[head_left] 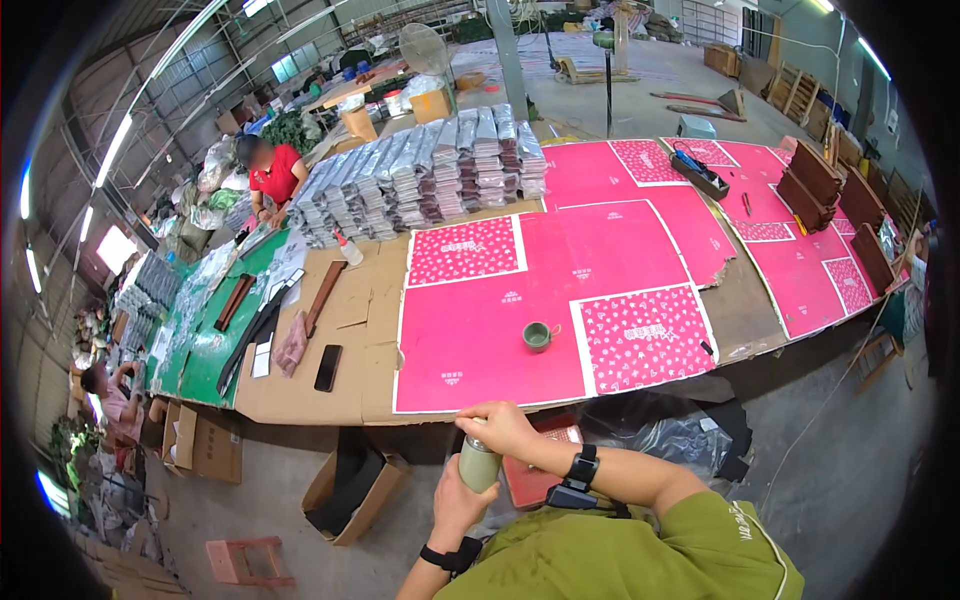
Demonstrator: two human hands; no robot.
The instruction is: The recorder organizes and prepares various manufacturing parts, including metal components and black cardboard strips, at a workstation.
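Just off the near edge of the table, I hold a pale green vacuum flask (479,467) upright in front of me. My left hand (459,498) is wrapped round its body from the left. Over its top, my right hand (503,430) is closed on the silvery neck or stopper; the fingers hide most of that part. A small green cup (537,337) with something dark inside stands on the pink printed sheet (480,345), apart from both hands. Both wrists wear black straps.
Stacked wrapped packs (420,175) line the table's far side. A phone (327,368), a white bottle (348,250) and brown strips (325,297) lie leftward. A person in red (279,175) works at the green tabletop (200,330). Below are an open carton (350,510) and a pink stool (250,562).
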